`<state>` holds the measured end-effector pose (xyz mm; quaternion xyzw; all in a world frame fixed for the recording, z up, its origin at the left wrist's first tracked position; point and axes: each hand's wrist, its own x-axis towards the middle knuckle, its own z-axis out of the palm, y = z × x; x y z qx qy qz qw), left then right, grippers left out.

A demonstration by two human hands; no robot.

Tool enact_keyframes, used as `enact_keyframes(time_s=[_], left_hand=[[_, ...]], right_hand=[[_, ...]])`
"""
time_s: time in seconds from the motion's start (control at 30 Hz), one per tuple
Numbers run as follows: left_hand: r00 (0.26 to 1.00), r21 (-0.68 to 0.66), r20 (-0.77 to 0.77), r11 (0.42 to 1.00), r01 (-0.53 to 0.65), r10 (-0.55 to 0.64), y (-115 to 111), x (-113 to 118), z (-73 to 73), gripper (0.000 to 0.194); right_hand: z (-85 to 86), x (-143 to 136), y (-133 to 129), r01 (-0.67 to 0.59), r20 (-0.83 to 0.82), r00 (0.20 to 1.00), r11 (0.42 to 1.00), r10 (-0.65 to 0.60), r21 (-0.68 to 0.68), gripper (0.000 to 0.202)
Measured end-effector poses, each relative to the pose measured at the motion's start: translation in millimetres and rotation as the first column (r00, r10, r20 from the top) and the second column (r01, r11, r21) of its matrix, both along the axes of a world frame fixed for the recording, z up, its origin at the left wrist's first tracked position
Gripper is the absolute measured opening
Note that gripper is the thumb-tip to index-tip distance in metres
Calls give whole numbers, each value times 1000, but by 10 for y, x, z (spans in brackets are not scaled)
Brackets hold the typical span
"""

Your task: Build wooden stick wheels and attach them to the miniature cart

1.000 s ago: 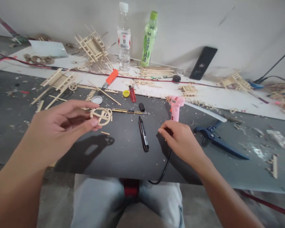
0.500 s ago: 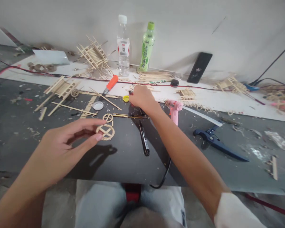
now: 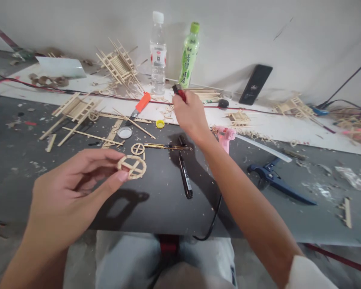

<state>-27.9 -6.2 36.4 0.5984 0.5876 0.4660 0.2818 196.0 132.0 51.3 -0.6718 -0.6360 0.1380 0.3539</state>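
1. Your left hand (image 3: 75, 196) has the bigger wooden wheel (image 3: 134, 166) pinched between thumb and fingers, left of centre in the frame.
2. Your right hand (image 3: 192, 116) is wrapped around the red lighter (image 3: 182, 95), upper middle, pretty much below the green bottle (image 3: 189, 56) in view.
3. The smaller wheel (image 3: 137, 149) sits just above the bigger one in frame, black marker (image 3: 185, 176) below centre on the dark tabletop (image 3: 165, 212).

Chinese characters (image 3: 187, 62) mark the green bottle (image 3: 190, 55) — the label (image 3: 158, 57) on the clear bottle (image 3: 158, 76) is illegible.
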Motion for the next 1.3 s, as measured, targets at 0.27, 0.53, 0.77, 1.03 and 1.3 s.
enact_keyframes(time_s=[0.27, 0.53, 0.77, 1.03, 1.3], left_hand=[[992, 59, 105, 995, -82, 76, -109, 117, 106, 21], [997, 69, 60, 996, -51, 47, -131, 103, 116, 26], [999, 49, 31, 999, -9, 8, -148, 151, 144, 24], [997, 31, 75, 999, -16, 13, -178, 300, 188, 18], [992, 3, 123, 1000, 9, -9, -141, 342, 204, 18]], right_hand=[[13, 161, -892, -404, -572, 739, 914, 355, 44, 49], [-129, 21, -1371, -592, -556, 701, 798, 446, -107, 37], [-131, -43, -1339, -593, -529, 725, 790, 440, -156, 31], [-179, -23, -1336, -623, -538, 690, 776, 484, -100, 36], [-203, 1, -1347, -637, -560, 650, 770, 514, -33, 36]])
